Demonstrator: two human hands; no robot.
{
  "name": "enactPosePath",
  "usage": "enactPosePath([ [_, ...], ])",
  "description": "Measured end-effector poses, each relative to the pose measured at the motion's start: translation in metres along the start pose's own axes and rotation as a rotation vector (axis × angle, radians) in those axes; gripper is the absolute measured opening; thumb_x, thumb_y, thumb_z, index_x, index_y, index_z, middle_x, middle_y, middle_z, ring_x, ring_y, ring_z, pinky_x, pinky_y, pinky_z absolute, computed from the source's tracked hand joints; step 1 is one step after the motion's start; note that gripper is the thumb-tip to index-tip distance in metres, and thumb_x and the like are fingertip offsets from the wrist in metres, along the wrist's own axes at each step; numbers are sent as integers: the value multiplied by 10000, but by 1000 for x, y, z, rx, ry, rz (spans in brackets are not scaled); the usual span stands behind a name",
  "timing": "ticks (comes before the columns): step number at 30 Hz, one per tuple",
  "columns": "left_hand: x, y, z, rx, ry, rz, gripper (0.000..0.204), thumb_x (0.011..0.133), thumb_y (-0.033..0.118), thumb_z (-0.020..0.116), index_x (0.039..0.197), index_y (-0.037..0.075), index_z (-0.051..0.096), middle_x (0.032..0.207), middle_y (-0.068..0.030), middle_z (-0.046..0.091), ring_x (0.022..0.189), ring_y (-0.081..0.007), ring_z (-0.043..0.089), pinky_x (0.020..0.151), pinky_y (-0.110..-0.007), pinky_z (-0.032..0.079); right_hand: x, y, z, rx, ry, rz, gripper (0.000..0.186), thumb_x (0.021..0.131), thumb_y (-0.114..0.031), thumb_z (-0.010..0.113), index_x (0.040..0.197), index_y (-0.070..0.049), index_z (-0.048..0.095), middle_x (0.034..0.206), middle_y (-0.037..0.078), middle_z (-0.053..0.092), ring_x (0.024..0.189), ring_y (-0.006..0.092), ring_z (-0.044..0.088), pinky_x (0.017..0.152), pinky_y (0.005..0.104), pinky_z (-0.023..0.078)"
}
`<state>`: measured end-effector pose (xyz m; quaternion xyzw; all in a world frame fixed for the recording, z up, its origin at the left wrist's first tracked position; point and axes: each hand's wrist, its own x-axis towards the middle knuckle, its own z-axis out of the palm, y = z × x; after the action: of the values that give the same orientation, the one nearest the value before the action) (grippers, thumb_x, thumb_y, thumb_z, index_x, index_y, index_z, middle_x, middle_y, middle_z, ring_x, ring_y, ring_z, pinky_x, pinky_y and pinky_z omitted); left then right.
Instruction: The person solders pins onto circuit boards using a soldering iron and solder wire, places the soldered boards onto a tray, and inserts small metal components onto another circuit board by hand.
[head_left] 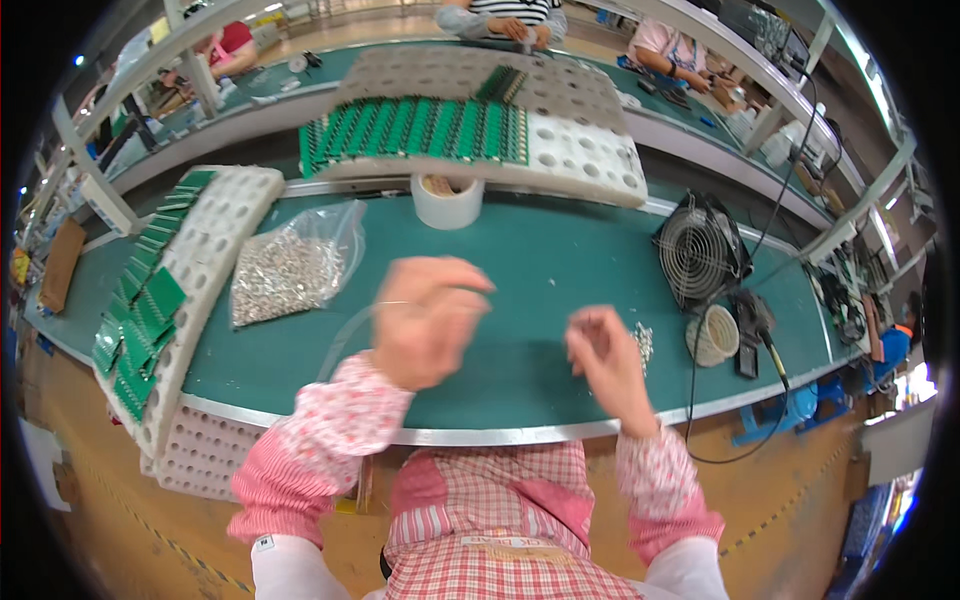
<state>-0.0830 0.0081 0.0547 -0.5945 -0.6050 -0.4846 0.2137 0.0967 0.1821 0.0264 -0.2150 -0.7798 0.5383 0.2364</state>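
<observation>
My left hand is raised over the green bench mat, slightly blurred, its fingers curled in and pointing right. Anything inside them is hidden. A thin clear cord runs by that wrist. To its left lies a clear plastic bag full of small metal parts. My right hand hovers near the front edge with thumb and fingers drawn together; I cannot make out anything in them. Just right of it is a small heap of shiny metal parts.
A white foam tray with rows of green circuit boards spans the back; another foam tray with boards stands left. Also here: a tape roll, a black fan, a white cup and a cable. Co-workers sit beyond.
</observation>
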Motion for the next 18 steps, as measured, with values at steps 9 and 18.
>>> enactPosePath([
  [9, -26, -22, 90, -424, -155, -595, 381, 964, 222, 430, 680, 22, 585, 614, -85, 541, 563, -228, 505, 624, -331, 413, 190, -25, 28, -704, 204, -708, 408, 790, -158, 650, 1164, -57, 520, 1123, 118, 589, 1021, 295, 567, 831, 383, 482],
  [18, -16, -33, 87, -742, -58, -993, 557, 1010, 317, 340, 583, 0, 504, 578, -55, 512, 574, -124, 474, 570, -270, 369, 200, -22, 21, -1026, 37, -795, 504, 762, -64, 632, 1246, -75, 490, 1089, 108, 603, 973, 298, 573, 778, 363, 495],
])
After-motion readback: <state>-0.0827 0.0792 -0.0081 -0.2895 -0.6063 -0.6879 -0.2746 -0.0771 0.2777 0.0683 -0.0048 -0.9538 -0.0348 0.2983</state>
